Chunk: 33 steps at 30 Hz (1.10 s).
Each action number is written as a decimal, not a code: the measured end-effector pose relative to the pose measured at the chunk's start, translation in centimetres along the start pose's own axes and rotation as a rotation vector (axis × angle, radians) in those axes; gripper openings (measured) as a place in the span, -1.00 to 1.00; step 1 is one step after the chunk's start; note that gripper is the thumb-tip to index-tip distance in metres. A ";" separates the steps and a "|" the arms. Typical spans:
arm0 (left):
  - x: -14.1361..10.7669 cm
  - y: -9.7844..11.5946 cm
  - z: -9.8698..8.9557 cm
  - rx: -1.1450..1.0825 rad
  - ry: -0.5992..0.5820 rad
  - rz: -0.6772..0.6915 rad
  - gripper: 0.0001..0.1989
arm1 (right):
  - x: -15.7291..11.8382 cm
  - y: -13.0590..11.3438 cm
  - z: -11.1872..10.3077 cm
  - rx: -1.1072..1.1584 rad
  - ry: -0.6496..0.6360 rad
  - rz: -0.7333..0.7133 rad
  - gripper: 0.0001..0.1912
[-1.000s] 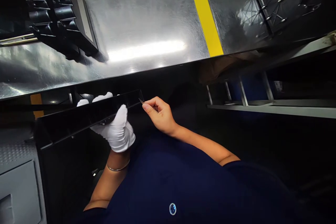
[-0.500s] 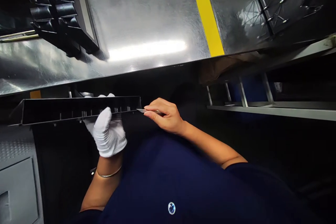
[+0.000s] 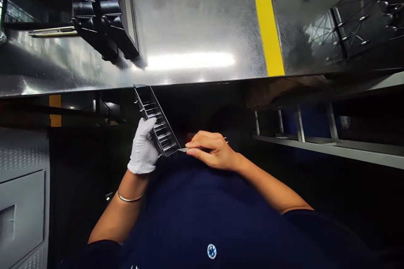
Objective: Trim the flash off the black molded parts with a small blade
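scuffed, shiny metal tops the workbench point(image 3: 195, 21), crossed by a yellow stripe point(image 3: 267, 21), with ribbed black parts point(image 3: 104, 12) standing at its left. below the front edge, the gloved left hand point(image 3: 142, 149) grips a long black trough point(image 3: 160, 128) held slantwise, thumb hooked over one side, other fingers hidden behind it. bare right hand point(image 3: 213, 151), thumb and forefinger nearly together, pinches a thin blade point(image 3: 183, 149) at the trough's near corner.

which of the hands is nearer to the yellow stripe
Right. The right hand, holding a thin metal tool, is below and to the left of the yellow stripe in the view; the gloved left hand, gripping a black ribbed part, is farther left.
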State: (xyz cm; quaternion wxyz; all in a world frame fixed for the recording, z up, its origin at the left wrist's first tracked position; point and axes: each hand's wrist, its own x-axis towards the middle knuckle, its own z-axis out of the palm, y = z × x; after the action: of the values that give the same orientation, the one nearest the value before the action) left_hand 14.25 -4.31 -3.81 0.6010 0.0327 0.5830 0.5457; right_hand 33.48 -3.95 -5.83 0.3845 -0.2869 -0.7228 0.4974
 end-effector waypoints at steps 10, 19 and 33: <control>-1.5 -0.1 -0.9 0.304 -0.273 0.014 -0.66 | 2.1 2.2 -0.4 -0.077 0.092 -0.007 -0.86; -1.8 0.8 -3.0 0.309 -0.627 -0.311 -0.61 | 4.9 3.0 -4.3 -0.180 0.223 0.125 -0.78; -1.0 2.4 -5.1 0.523 -0.747 -0.427 -0.55 | 6.2 -0.6 -8.2 -0.180 -0.439 0.034 -0.74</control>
State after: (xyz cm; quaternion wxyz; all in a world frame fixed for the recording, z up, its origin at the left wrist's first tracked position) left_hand 9.25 -7.07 -3.15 0.8385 0.2552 0.4391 0.1974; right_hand 37.05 4.87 -1.88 0.1826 -0.2172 -0.8255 0.4879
